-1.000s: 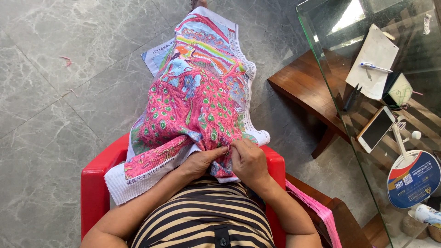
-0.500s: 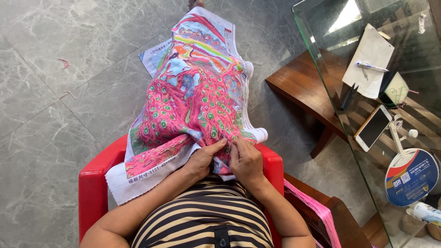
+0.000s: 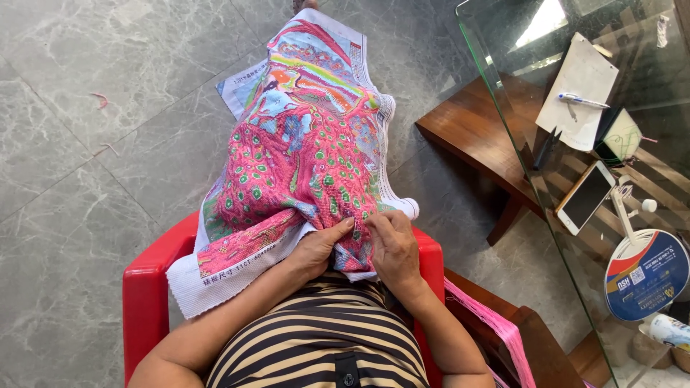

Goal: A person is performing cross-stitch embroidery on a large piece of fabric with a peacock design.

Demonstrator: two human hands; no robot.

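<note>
A large cross-stitch cloth [image 3: 302,151] with a pink peacock pattern drapes over my lap and stretches away over my legs. My left hand [image 3: 321,248] pinches the cloth's near edge, thumb on top. Just to its right, my right hand [image 3: 392,248] rests on the cloth, fingers curled and pressed against the fabric beside the left thumb. Whether a needle is in my fingers is too small to tell. I sit on a red plastic chair [image 3: 147,287].
A glass table [image 3: 503,93] at the right holds a notepad [image 3: 578,90] with a pen [image 3: 582,100], a phone [image 3: 586,196], a round hand fan [image 3: 647,273]. A skein of pink thread [image 3: 496,330] hangs at my right side. Grey marble floor [image 3: 86,144] lies to the left.
My two hands have drawn closer together at the cloth's near edge. The cloth has shifted slightly.
</note>
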